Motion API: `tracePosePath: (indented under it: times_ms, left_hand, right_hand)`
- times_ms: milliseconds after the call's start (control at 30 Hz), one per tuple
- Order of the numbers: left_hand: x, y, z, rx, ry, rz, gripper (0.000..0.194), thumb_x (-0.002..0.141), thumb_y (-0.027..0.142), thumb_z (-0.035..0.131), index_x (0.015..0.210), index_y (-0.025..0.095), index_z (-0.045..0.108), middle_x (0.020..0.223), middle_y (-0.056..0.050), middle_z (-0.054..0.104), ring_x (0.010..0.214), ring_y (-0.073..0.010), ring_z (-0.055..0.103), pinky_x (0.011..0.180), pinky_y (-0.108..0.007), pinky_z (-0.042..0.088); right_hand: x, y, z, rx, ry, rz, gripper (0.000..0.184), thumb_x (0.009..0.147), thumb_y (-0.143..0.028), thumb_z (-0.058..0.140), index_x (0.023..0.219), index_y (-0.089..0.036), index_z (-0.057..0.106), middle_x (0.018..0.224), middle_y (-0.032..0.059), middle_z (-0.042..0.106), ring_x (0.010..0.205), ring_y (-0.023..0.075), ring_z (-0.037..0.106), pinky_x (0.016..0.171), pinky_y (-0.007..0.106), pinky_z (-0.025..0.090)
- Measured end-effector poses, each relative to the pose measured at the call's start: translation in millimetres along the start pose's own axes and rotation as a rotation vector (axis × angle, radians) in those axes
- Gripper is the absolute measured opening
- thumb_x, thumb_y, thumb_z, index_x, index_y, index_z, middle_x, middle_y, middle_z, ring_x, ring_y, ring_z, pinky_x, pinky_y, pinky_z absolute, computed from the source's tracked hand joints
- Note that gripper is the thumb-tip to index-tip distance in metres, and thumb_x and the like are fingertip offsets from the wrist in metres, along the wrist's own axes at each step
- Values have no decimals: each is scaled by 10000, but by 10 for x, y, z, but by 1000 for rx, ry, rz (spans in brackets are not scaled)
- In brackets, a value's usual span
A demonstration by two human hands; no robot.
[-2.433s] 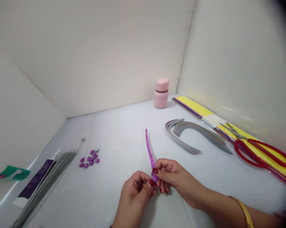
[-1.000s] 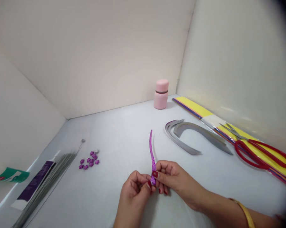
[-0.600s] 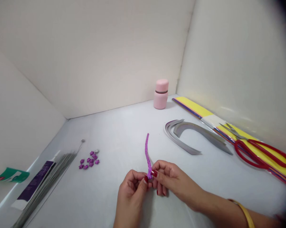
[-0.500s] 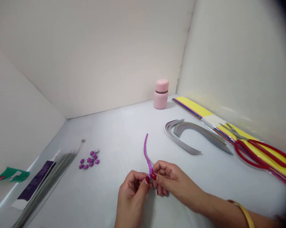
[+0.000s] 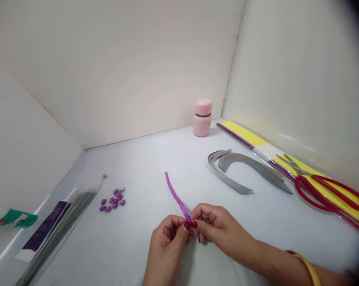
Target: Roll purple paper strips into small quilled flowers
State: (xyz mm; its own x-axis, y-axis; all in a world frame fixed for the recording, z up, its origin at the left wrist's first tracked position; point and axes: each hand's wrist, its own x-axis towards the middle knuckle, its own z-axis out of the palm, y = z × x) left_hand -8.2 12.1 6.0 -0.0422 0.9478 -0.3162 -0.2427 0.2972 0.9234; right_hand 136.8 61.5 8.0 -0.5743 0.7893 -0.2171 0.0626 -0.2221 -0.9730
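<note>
Hands: L hand (image 5: 166, 242) & R hand (image 5: 219, 226) meet just above the white worktop (image 5: 138, 167), R wrist w/ yellow bangle (image 5: 304, 268).
Grip: both clamped on the low end of a purple speckled paper strip (image 5: 177, 197), fingertips touching, end hidden.
Strip: rest sticks out up-left, slight curve, between hands & purple star beads (image 5: 111, 200).
Right side: grey paper strips (image 5: 242, 171), red-handled scissors (image 5: 322, 194) on a yellow strip pack (image 5: 242, 135).
Back: pink jar (image 5: 202, 118).
Left: purple-labelled tube (image 5: 44, 228), grey wire bundle (image 5: 60, 226).
</note>
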Motion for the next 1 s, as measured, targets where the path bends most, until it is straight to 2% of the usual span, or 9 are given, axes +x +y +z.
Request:
tracePosePath:
  times_ms: [233,533,767,1000]
  left_hand:
    - [-13,-40,52,11,116,54,174,708,274,676,631,130,618,565,1,603,545,-97,485,536,-192,374]
    - [-14,-74,56,-12,110,93,173,715,286,665,641,138,616,574,-6,598,552,-113,484,538,-205,361]
    - [-20,-48,48,-69,79,74,164,702,295,679,680,143,621,589,-5,615,564,-116,508,544,-206,366]
    - [-10,-64,27,-2,98,60,173,721,280,661,642,136,605,575,7,588,554,-102,475,535,-195,359]
  right_hand:
    - [-7,1,4,31,-26,0,200,789,-332,567,737,-141,534,588,-19,554,508,81,481,505,202,377]
    - [-16,1,-4,-49,-12,-31,140,797,-262,556,717,-148,551,568,-23,523,537,98,479,537,216,370]
    - [-25,6,2,-85,-19,-38,115,791,-223,548,698,-156,543,561,-28,521,531,96,467,525,210,360]
    - [-10,15,12,8,-8,8,136,760,-251,593,689,-156,527,576,-31,529,525,88,477,522,207,371]
